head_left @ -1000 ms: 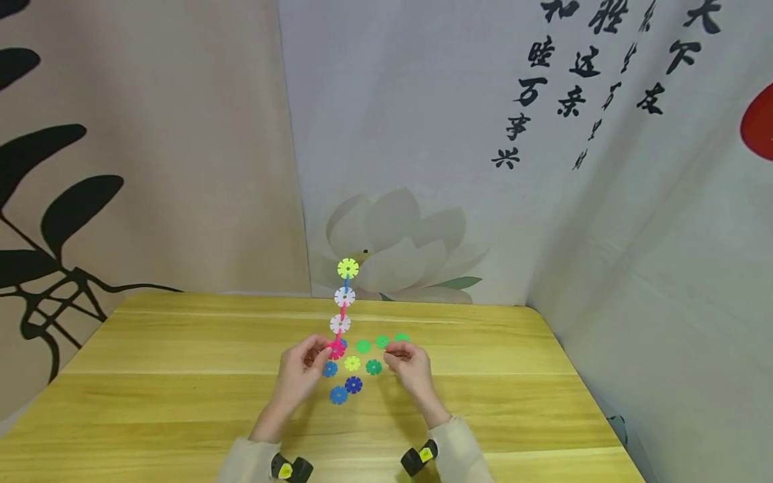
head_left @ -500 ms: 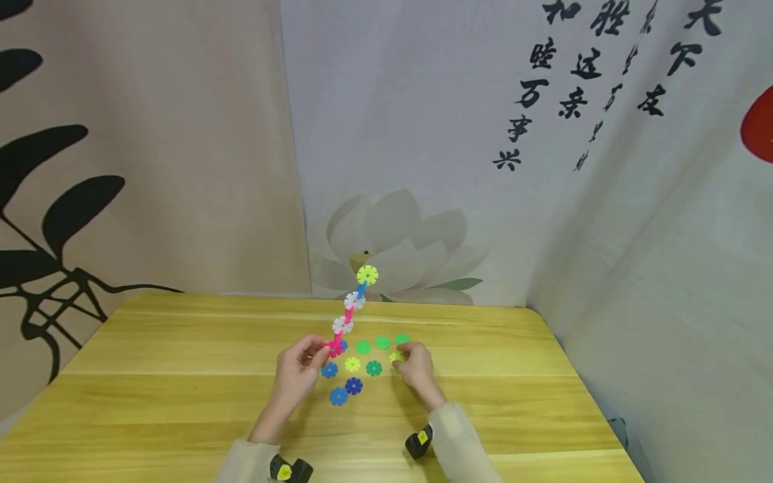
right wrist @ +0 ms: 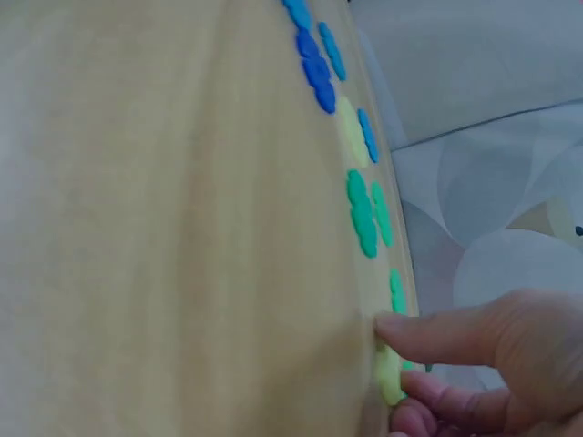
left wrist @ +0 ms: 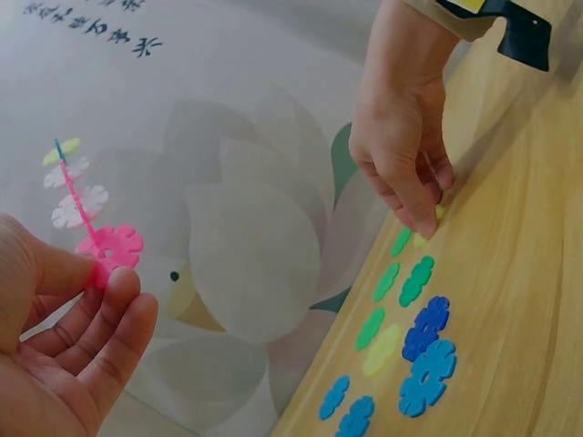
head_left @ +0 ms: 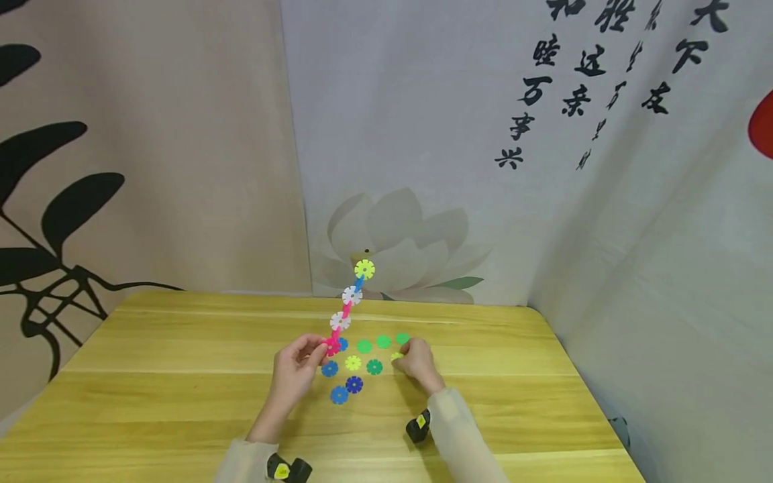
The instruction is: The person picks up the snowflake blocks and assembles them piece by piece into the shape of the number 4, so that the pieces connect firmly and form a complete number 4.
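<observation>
My left hand pinches the pink disc at the bottom of a chain of snowflake discs. The chain rises through two white discs to a yellow-green one and leans to the right. In the left wrist view the same pink disc sits between thumb and fingers. My right hand is down on the wooden table, its fingertips pinching a small yellow disc that lies on the wood. The right wrist view shows that yellow disc between the fingers.
Loose discs lie flat between the hands: three green ones in a row, a teal one, a yellow one and several blue ones. Printed fabric backdrops stand close behind and to the right of the table.
The chain's top has tipped from upright to leaning right. My right hand has dropped onto the tabletop, with the yellow disc at its fingertips.
</observation>
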Motion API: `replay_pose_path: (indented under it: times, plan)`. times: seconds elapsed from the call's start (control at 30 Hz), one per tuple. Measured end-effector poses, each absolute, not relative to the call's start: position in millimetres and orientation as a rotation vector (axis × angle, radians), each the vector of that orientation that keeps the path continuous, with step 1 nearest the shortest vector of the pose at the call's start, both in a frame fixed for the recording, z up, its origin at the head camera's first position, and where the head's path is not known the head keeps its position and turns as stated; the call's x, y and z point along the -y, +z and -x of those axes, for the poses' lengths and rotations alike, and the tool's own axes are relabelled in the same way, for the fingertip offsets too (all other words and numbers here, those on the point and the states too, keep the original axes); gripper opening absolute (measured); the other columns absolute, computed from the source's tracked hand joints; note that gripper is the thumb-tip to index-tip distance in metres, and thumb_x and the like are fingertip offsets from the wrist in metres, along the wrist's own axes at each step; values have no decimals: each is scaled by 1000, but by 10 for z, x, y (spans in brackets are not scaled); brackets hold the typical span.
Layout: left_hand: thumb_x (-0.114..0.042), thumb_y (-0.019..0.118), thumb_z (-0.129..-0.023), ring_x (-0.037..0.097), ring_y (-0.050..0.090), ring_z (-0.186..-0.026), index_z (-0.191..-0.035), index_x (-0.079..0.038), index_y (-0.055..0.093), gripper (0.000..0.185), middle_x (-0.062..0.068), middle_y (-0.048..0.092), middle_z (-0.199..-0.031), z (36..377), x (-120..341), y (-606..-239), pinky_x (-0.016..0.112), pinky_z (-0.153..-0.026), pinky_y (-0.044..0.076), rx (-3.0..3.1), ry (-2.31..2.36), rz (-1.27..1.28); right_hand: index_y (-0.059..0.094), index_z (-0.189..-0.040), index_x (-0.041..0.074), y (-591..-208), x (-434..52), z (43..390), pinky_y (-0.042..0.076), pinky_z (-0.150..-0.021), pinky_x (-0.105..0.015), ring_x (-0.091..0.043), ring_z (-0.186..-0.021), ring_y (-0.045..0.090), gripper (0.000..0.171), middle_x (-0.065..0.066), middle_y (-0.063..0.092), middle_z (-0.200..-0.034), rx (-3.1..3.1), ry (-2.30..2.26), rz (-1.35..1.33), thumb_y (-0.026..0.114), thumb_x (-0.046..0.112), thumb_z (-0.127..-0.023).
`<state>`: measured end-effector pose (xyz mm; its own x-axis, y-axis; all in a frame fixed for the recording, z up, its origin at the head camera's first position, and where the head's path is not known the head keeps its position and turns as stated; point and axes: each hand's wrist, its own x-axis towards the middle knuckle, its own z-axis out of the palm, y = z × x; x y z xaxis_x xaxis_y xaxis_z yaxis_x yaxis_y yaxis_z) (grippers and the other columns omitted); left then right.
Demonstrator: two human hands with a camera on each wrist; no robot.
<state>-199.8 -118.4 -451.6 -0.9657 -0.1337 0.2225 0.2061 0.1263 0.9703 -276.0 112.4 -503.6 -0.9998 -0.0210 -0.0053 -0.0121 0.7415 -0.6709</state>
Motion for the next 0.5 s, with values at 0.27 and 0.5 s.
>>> replay_pose_path:
  times: [0.27, 0.5]
  plan:
    - [6, 58, -88, 14, 61, -68, -92, 6, 62, 5, 15, 63, -82, 1944, 1157, -4529, 24, -64, 57, 2144, -1943, 24, 60, -85, -2, -5030, -1158, 2695, 51, -68, -37, -24, -77, 55, 28, -10, 59, -84, -2920, -1122, -5, 81, 4, -68]
    - [4, 58, -89, 15, 62, -69, -94, 6, 62, 6, 15, 64, -83, 1882, 1139, -4500, 31, -67, 58, 2157, -1940, -22, 61, -79, -2, -5095, -1231, 2573, 47, -56, -27, -16, -65, 50, 19, -6, 57, -71, -2899, -1362, 66, 77, -4, -68]
